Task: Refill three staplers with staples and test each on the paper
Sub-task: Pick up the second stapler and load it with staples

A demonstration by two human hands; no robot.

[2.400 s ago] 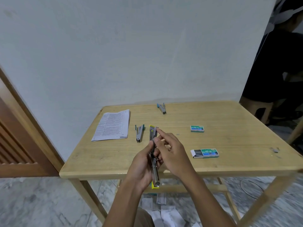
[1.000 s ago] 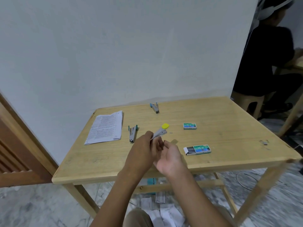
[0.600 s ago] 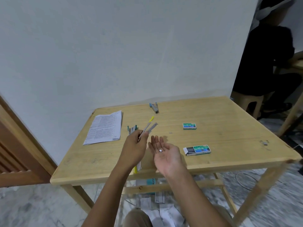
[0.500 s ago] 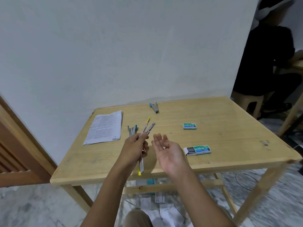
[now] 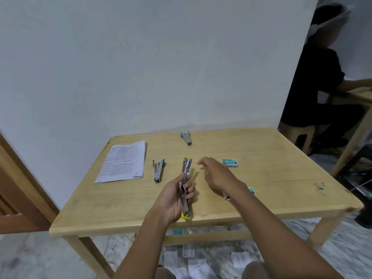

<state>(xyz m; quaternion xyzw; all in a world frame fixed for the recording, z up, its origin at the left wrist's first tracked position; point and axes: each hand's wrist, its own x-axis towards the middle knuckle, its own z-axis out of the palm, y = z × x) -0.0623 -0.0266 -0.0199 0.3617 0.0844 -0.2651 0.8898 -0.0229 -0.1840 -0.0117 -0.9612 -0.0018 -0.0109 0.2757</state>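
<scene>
Hiding one staple box (image 5: 252,191), right forearm (image 5: 238,191); left hand (image 5: 173,200) grips stapler (image 5: 186,172)

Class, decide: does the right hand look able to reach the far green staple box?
Probably yes: the right hand hovers open, and the green staple box lies right beside it, nothing between.

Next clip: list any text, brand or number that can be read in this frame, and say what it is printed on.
"10": on the green staple box; the rest of its label is blurred.
Printed paper: dense lines of text, too small to read.
Second staple box: mostly hidden by the right arm, nothing readable.
Teal packet below the table: lettering blurred.
</scene>
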